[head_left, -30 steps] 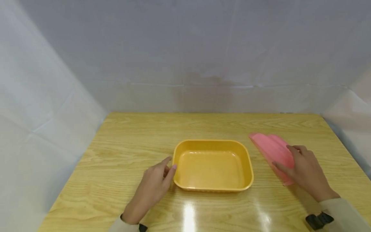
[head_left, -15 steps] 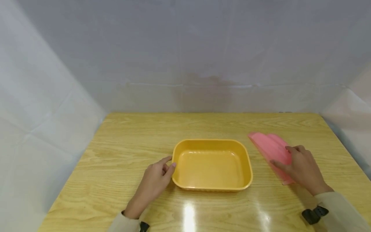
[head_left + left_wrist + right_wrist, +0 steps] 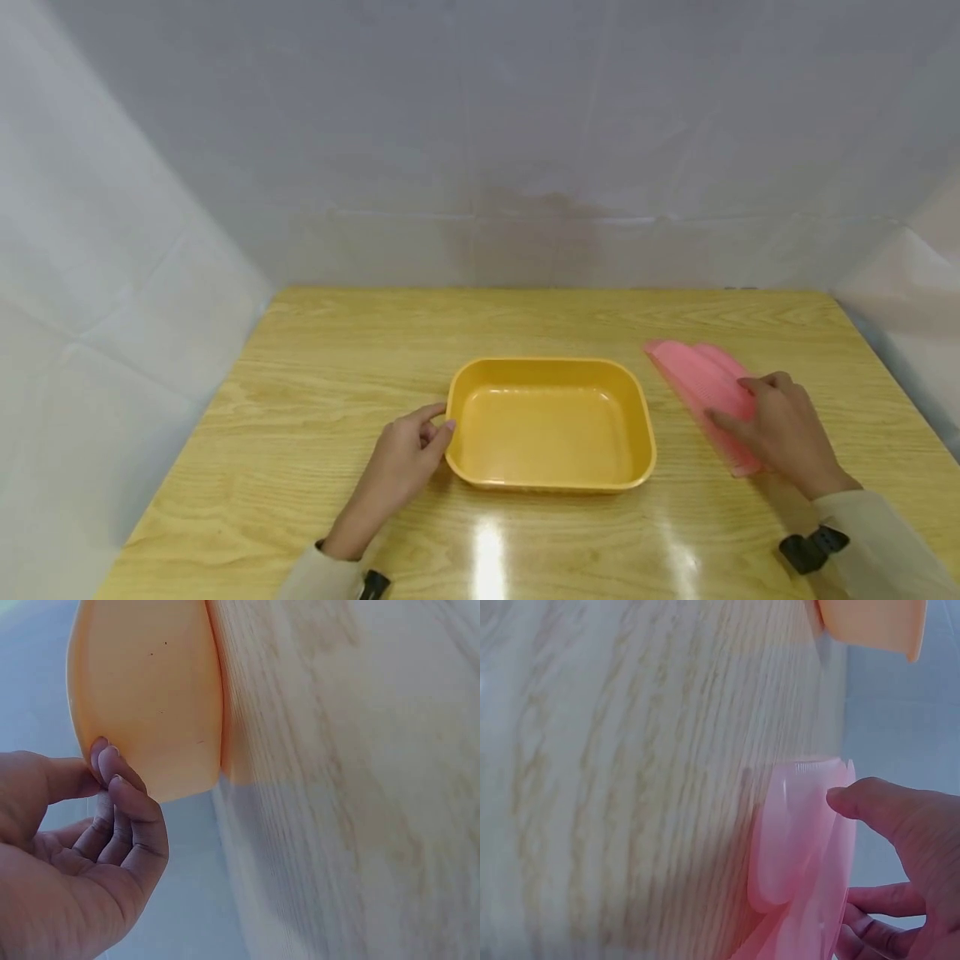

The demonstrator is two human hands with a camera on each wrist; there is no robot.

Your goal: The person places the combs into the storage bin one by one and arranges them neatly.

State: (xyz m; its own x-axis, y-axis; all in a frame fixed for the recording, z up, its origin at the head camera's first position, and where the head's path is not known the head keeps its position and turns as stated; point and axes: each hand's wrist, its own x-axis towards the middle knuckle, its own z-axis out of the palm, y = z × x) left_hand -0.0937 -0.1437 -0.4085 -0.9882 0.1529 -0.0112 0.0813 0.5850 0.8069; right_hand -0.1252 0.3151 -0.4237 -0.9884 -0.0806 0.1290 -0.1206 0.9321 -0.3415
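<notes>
From the head view, I sit over a wood-grain table (image 3: 337, 358) with my left hand (image 3: 401, 462) at the left end of a yellow tray (image 3: 547, 437) and my right hand (image 3: 791, 437) on a pink plastic piece (image 3: 701, 375), which lies slantwise to the tray's right, apart from it. At the left wrist, my thumb and fingertips pinch the tray's rim, the other fingers curled below it; the tray sits flat on the tabletop. At the right wrist, my thumb presses the pink piece's upper edge while bent fingers meet its far side, a light grip by all appearances, though how firm I cannot tell. The step in hand, as I judge it, is taking hold of both pieces; the next move calls for a closer right-hand pinch and a steady left.
</notes>
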